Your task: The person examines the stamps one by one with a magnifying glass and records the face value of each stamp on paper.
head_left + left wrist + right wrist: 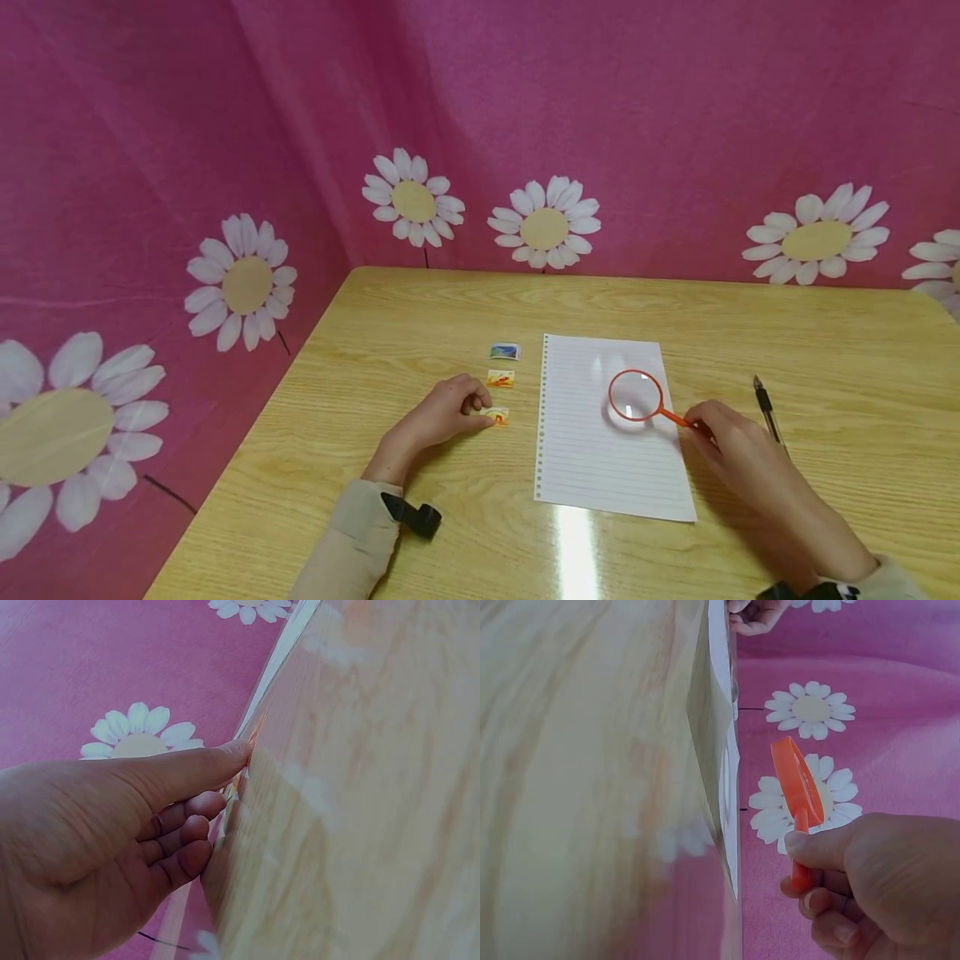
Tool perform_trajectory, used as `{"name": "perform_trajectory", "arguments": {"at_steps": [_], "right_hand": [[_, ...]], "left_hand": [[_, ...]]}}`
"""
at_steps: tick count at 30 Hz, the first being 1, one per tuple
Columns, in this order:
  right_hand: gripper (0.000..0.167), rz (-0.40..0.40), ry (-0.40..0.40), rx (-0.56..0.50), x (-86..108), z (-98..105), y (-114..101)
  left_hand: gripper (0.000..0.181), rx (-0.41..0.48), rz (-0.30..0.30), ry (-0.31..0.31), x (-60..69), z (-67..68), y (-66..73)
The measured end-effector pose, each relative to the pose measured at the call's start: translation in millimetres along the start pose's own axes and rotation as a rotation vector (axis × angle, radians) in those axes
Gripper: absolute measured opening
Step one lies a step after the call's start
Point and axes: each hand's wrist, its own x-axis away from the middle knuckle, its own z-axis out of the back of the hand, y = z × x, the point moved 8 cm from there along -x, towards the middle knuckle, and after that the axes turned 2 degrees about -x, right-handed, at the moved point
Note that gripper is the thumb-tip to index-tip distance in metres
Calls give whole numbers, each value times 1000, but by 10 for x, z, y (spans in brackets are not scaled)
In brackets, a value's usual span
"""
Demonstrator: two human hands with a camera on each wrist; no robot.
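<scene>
A column of small picture stamps lies left of the paper: a blue-green stamp at the top and an orange stamp below it. The lowest, a yellow-orange stamp, is between the thumb and fingertips of my left hand, which pinches its left side at the table. My right hand grips the red handle of a magnifying glass between thumb and curled fingers. Its round lens hovers over the right part of a lined sheet of paper, apart from it. The orange rim appears edge-on in the right wrist view.
A black pen lies right of the paper, close to the right hand. The wooden table meets a pink curtain with white daisies at its back and left edges. Light glares off the tabletop below the paper.
</scene>
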Motion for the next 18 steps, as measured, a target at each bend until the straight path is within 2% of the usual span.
{"name": "perform_trajectory", "arguments": {"at_steps": [18], "right_hand": [[33, -3, -17, -26, -52, -66, -153]], "left_hand": [[17, 4, 4, 3, 4, 4, 9]]}}
